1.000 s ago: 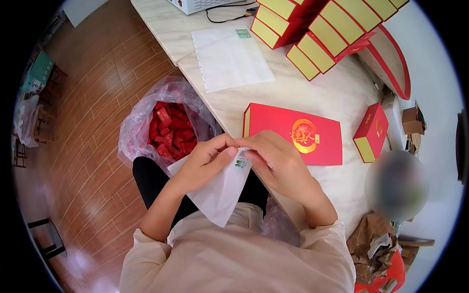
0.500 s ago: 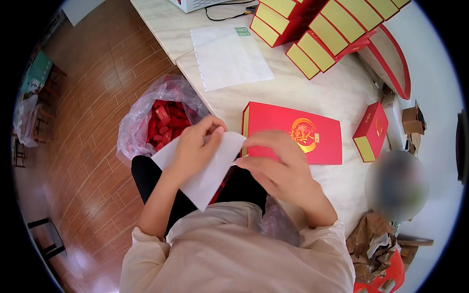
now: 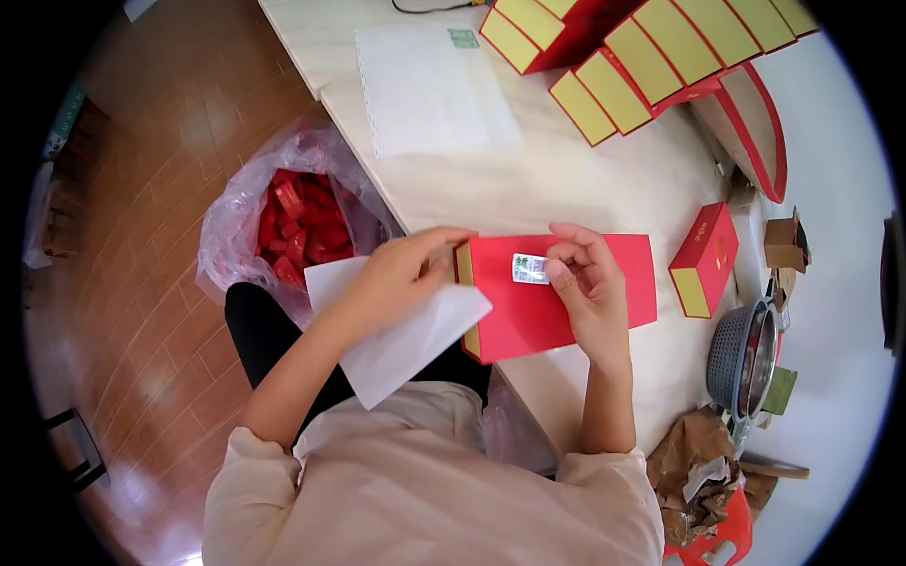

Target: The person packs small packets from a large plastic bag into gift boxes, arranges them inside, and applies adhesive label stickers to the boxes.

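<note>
A small printed label [image 3: 529, 269] is pinched between the thumb and finger of my right hand [image 3: 587, 283], just above the large red box [image 3: 519, 307]. My left hand [image 3: 406, 274] holds a white sheet [image 3: 401, 344] over my lap, its fingers reaching to the box's left end. That box lies flat on the table with its yellow side facing left. Whether the label touches the box is hard to tell.
On the table [image 3: 444, 193] lie another white sheet [image 3: 429, 94] with a green label and a smaller red box [image 3: 705, 259]. Red boxes [image 3: 661, 57] are stacked behind. A plastic bag [image 3: 222, 236] of red packets stands left; a basket [image 3: 731, 354] stands right.
The label has come away from the white sheet and moved right with my right hand over the box. The large box has shifted towards me, and my left hand has moved to its end.
</note>
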### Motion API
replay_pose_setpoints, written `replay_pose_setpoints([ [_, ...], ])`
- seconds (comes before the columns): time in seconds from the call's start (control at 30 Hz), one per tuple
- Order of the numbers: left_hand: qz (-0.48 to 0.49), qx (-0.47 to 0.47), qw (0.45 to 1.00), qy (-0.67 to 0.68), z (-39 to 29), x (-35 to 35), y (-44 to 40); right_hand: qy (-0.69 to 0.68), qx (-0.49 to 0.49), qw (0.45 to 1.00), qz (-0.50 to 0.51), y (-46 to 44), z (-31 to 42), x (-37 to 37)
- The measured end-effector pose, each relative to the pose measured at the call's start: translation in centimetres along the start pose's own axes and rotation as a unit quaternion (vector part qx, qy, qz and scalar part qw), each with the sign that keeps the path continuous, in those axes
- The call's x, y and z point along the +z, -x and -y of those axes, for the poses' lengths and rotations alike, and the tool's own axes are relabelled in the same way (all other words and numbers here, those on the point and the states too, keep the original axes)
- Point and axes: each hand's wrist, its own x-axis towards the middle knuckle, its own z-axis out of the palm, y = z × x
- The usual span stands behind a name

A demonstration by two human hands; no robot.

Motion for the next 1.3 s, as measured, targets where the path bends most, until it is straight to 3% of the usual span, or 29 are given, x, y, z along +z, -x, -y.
replay_pose_setpoints([
  [0.03,0.005,-0.007,1.000,0.007,0.5,0.9,0.6,0.002,0.011,1.000,0.001,0.1,-0.1,0.0],
  [0.13,-0.070,0.099,0.992,0.033,2.2,2.8,1.7,0.051,0.004,0.997,0.063,-0.1,0.2,0.4],
  [0.23,-0.108,0.113,0.987,0.047,3.2,2.9,2.4,0.072,-0.004,0.993,0.094,-0.2,-0.2,1.4],
  [0.47,-0.124,0.175,0.977,-0.002,3.5,3.1,3.1,0.103,0.007,0.992,0.078,-0.3,-1.0,1.6],
  [1.3,-0.132,0.219,0.966,-0.028,3.2,3.3,2.3,0.168,-0.044,0.983,0.059,-0.6,-1.1,2.1],
])
